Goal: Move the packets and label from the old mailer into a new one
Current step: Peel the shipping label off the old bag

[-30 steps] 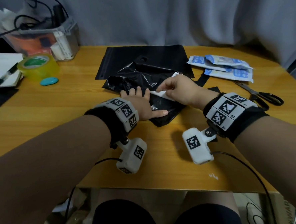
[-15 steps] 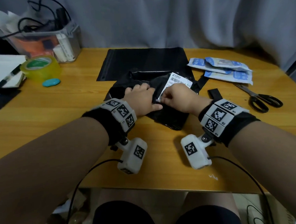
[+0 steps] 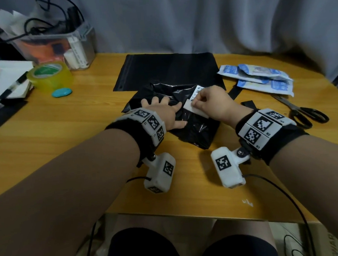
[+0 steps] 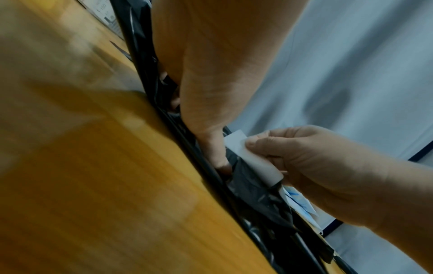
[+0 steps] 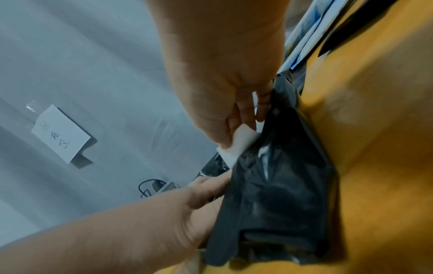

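On the wooden table [image 3: 46, 135] | left hand [image 3: 163, 110] lies flat, pressing old black mailer [image 3: 196, 130] | right hand [image 3: 212, 103] pinches white label [image 3: 190, 108] corner | best: peel slowly, low, keeping bag down

Right hand [image 5: 220, 89] pinches white label [image 5: 236, 150] off black mailer [image 5: 281, 194].

A glossy black old mailer [image 3: 191, 122] is seen centre on the orange-brown wood-grain worktop [image 3: 65, 134]; a white barcoded label [image 3: 196, 94] is pinched; blue-and-white packets [image 3: 260, 76] are spotted at two o'clock.
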A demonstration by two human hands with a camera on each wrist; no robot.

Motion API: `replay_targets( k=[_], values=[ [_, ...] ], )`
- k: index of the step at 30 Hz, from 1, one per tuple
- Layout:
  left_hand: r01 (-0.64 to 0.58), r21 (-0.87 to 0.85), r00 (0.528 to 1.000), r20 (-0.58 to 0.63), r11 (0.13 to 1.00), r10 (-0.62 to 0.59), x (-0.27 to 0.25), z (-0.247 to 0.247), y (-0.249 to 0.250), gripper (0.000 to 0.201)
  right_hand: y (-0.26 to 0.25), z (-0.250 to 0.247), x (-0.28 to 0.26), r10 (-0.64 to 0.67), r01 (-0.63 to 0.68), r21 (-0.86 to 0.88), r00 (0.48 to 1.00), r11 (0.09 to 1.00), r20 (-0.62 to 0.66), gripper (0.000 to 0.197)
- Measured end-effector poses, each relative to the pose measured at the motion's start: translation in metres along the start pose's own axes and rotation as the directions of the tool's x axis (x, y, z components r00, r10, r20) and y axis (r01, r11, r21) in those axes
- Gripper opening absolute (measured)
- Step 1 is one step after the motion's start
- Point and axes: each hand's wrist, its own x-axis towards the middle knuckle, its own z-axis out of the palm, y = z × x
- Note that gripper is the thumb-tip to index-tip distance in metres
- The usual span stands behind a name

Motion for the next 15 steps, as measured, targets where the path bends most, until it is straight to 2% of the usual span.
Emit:
replay_targets(
  k=[6, 10, 13, 15],
  values=[
    [0.035, -0.023, 0.999, 0.006, 0.999, -0.035, 0.000, 0.005, 0.000, 0.076, 0.003, -0.003, -0.001, 0.094, -0.086, 0.133, 0.994, 0.987, -0.054, 0.024],
    [0.040, -0.020, 0.999, 0.004, 0.999, -0.040, -0.002, 0.004, 0.001, 0.076, 0.007, -0.001, -0.005, 0.071, -0.055, 0.114, 0.987, 0.992, -0.145, 0.023],
    [0.015, -0.033, 1.000, 0.007, 0.999, -0.015, -0.005, -0.001, -0.002, 0.077, 0.008, 0.000, -0.011, 0.038, -0.039, -0.041, 0.999, 0.998, -0.034, 0.027],
    [-0.010, -0.045, 1.000, 0.005, 0.999, 0.010, -0.004, -0.004, -0.007, 0.077, 0.012, -0.003, -0.016, 0.040, -0.033, -0.120, 0.998, 0.992, 0.057, 0.038]
  ],
)
